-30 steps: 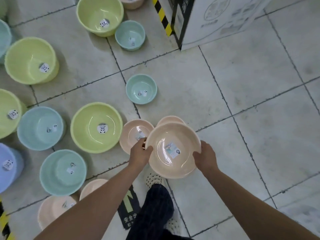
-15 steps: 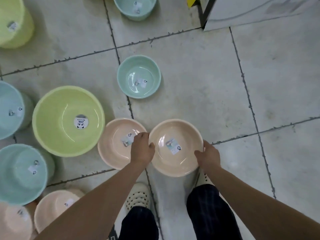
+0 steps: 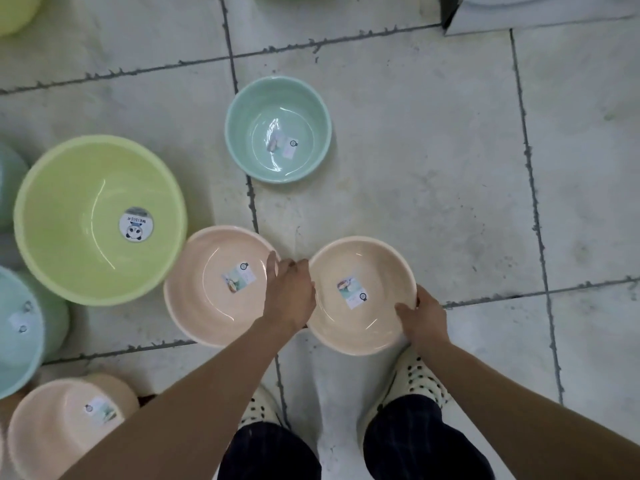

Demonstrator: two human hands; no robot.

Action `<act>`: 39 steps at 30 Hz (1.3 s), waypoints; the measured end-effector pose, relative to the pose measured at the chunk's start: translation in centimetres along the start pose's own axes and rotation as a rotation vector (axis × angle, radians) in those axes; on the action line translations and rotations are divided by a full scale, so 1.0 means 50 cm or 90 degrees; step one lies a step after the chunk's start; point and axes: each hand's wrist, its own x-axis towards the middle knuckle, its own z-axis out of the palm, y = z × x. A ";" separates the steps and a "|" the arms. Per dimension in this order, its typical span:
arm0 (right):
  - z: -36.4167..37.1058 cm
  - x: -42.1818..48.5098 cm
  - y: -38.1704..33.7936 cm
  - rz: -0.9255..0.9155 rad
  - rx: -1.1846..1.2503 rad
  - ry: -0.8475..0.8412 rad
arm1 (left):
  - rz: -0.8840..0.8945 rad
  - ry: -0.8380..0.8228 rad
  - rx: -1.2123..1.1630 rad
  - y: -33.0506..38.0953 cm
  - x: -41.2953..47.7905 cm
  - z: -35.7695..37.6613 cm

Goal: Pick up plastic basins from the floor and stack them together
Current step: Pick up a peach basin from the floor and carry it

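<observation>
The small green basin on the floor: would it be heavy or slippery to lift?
Probably light: the green basin looks like thin plastic and is empty apart from a sticker. Its glossy, glare-streaked inside suggests a slick surface, so gripping the rim seems safest. It sits flat, so it is unlikely to tip.

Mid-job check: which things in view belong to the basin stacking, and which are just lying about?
Part of the job:
- peach basin held by left hand and right hand
- second peach basin beside it
- mint basin
- large green basin
- peach basin at lower left
- blue basin at left edge

Just there:
- white box
- tiled floor
</observation>
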 end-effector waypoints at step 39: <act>-0.009 0.290 -0.721 -0.122 -0.214 -0.116 | -0.359 0.144 -0.406 -0.217 0.378 -0.366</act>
